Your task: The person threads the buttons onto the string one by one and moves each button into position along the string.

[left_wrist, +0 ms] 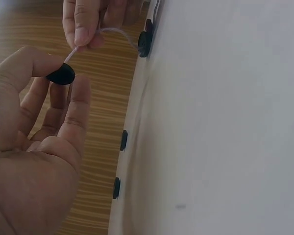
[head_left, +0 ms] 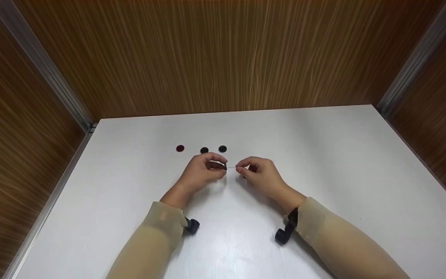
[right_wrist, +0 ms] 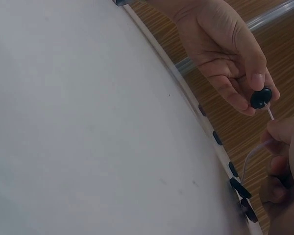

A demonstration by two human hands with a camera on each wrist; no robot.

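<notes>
My left hand [left_wrist: 34,147] pinches a black button [left_wrist: 61,75]; my right hand [head_left: 259,174] pinches the thread [right_wrist: 269,111] entering it. Three buttons [head_left: 204,150] wait at twelve o'clock on the table [head_left: 323,155], unthreaded.

A small black button [left_wrist: 61,75], held edge-up above the table, meets the tip of a thin white thread [left_wrist: 112,32].

thread [head_left: 231,167] barely visible, button [head_left: 218,165] hidden by fingers
</notes>
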